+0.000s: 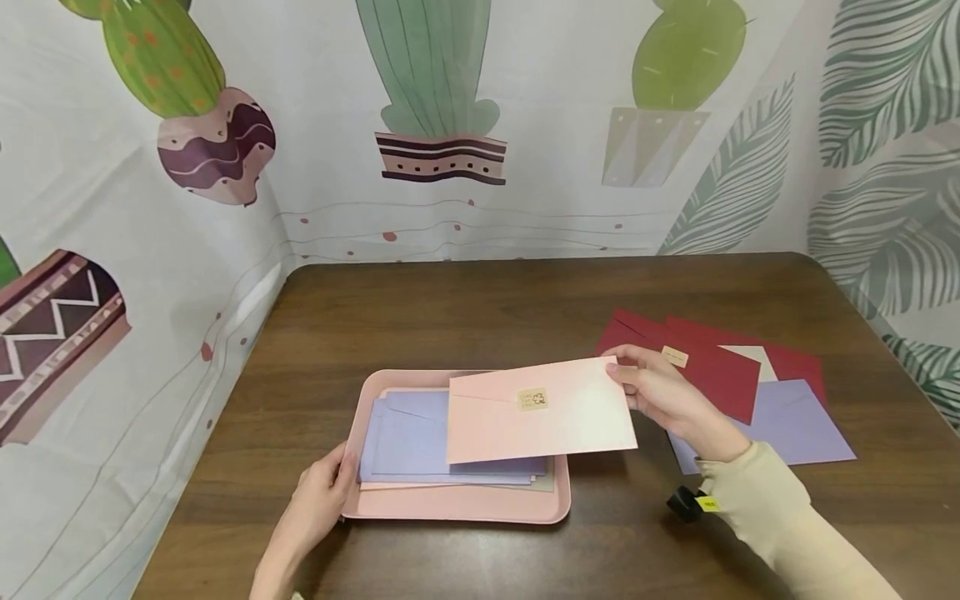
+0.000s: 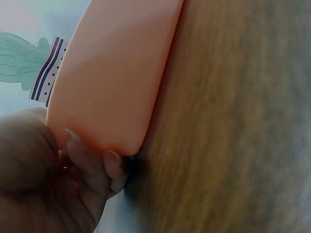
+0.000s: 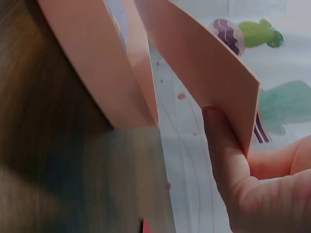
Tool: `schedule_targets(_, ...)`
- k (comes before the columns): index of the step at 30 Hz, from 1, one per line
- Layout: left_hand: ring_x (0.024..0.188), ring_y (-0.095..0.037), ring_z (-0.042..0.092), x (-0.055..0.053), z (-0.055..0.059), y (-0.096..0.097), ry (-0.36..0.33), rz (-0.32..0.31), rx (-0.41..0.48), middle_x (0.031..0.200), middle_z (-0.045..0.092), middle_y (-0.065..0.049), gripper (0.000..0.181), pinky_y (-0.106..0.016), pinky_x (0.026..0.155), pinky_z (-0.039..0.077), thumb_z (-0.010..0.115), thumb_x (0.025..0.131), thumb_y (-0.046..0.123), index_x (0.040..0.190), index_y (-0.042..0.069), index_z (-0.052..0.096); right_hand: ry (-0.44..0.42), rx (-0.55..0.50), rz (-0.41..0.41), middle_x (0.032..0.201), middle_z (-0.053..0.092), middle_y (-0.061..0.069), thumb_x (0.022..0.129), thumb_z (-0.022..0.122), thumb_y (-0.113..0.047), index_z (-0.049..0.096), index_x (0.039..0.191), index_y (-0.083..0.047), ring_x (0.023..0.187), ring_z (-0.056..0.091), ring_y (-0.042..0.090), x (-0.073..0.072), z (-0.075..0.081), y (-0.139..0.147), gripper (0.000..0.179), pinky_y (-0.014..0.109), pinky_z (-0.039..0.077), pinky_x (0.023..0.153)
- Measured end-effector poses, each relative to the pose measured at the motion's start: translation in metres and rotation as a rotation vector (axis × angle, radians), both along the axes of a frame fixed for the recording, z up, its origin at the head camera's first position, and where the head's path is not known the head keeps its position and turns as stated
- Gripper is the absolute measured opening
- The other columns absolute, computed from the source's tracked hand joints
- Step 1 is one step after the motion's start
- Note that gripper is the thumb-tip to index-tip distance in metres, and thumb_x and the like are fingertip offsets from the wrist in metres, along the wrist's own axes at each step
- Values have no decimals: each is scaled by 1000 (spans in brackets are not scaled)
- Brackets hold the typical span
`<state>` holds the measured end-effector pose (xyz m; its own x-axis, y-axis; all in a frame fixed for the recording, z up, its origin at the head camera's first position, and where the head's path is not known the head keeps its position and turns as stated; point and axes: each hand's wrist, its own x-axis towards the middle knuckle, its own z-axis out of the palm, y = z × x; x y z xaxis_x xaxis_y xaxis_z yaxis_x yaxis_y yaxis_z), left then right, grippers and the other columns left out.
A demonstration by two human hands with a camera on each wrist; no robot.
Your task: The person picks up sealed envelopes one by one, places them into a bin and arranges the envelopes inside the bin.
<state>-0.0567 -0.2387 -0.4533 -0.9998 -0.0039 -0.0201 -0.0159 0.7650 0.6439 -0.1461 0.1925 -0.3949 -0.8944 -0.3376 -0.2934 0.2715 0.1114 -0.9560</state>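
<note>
My right hand [image 1: 660, 387] pinches a pale pink envelope [image 1: 487, 433] by its upper right corner. A small tan sticker [image 1: 533, 400] marks the envelope's face, and it hangs over the right part of a pink tray [image 1: 457, 507]. In the right wrist view, thumb and fingers lie on opposite sides of the envelope [image 3: 209, 63]. My left hand [image 1: 318, 492] grips the tray's left end, its fingertips against the outer wall [image 2: 112, 87] in the left wrist view. Inside the tray, lavender envelopes [image 1: 412, 454] lie over pink and greyish ones, partly hidden by the lifted envelope.
To the right on the brown wooden table [image 1: 450, 308], two red envelopes [image 1: 712, 375], a lavender envelope [image 1: 798, 425] and a cream piece [image 1: 750, 358] overlap in a loose pile. A cactus-print cloth [image 1: 555, 208] hangs behind the table and along its left side.
</note>
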Motion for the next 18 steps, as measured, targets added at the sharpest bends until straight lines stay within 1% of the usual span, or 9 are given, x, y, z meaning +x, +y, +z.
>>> schedule_targets(3,82,-15,56,0,0,0,-5,4,0,94,69,-8,27,-34,76,49,45,101,11,120,3,63,-2,-23,10,100,61,1,102,42,-8,32,130,13,83,66,7,0,1,-13,37,25,55,76)
schedule_targets(9,84,-15,57,0,0,0,-17,8,4,96,69,-9,28,-35,77,50,45,101,11,123,3,61,-41,-70,16,99,63,4,100,39,-3,30,130,13,82,65,7,0,-1,-39,35,22,55,76)
schedule_targets(14,85,-16,57,0,1,0,-13,8,3,96,69,-9,28,-36,78,50,45,101,12,122,4,62,-47,-88,16,101,62,9,99,37,0,31,127,12,83,64,7,-1,-7,-59,31,23,54,76)
schedule_targets(18,87,-16,57,1,0,0,-14,8,0,99,69,-10,29,-37,80,50,45,102,12,124,3,61,-46,-78,16,107,60,19,98,35,2,30,128,13,85,63,9,-1,-15,-73,32,24,53,77)
